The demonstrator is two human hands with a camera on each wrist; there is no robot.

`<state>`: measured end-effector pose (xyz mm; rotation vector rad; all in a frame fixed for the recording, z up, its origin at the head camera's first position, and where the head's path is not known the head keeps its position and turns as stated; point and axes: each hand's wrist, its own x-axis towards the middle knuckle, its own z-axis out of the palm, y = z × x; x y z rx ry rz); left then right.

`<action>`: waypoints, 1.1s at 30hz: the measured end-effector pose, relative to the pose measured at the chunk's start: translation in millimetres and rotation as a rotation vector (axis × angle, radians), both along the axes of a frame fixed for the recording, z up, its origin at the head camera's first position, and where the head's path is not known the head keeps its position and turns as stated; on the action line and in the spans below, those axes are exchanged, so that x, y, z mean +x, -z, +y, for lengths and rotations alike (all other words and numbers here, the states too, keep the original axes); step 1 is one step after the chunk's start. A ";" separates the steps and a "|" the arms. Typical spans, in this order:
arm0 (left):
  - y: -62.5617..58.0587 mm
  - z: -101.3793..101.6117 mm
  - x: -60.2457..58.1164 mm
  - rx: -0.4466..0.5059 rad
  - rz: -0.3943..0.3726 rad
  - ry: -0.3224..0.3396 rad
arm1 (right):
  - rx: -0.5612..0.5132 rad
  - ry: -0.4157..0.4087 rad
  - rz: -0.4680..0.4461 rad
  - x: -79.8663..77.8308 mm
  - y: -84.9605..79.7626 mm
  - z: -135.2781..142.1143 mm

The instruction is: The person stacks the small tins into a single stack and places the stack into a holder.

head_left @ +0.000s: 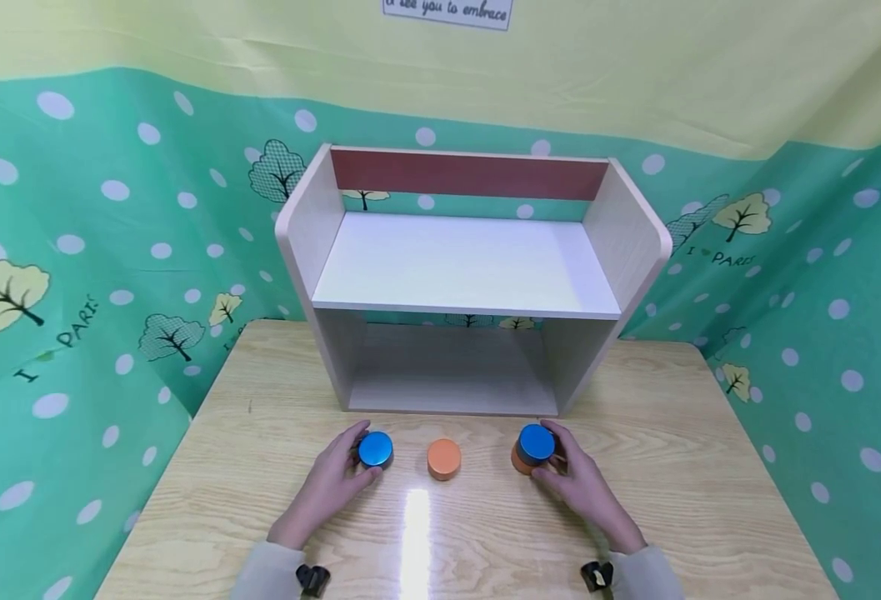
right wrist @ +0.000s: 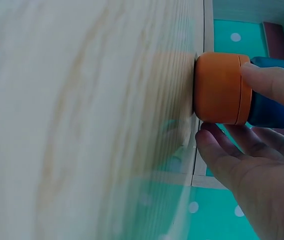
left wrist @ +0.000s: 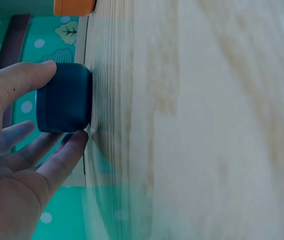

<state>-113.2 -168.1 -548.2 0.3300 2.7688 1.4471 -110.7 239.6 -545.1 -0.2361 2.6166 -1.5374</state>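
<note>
Left hand [head_left: 332,477] grips blue tub [head_left: 376,450], right hand [head_left: 578,482] stacked tubs [head_left: 535,444]; wooden table [head_left: 207,508], dotted cloth [head_left: 95,242] behind.

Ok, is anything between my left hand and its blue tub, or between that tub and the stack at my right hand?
Nothing visible stands between your left hand and the blue tub: the thumb touches it. Between that tub and the stack, though, one orange tub stands on the table.
</note>
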 end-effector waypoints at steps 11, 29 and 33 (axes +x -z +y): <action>1.0 0.1 0.2 0.004 -0.009 -0.012 | -0.039 -0.008 0.015 0.8 -0.1 -1.4; -0.8 0.7 0.9 0.064 -0.034 -0.016 | -0.048 -0.005 -0.001 0.3 0.9 0.0; -4.2 1.5 1.1 0.086 -0.044 -0.013 | -0.044 -0.006 -0.004 -0.4 1.7 1.0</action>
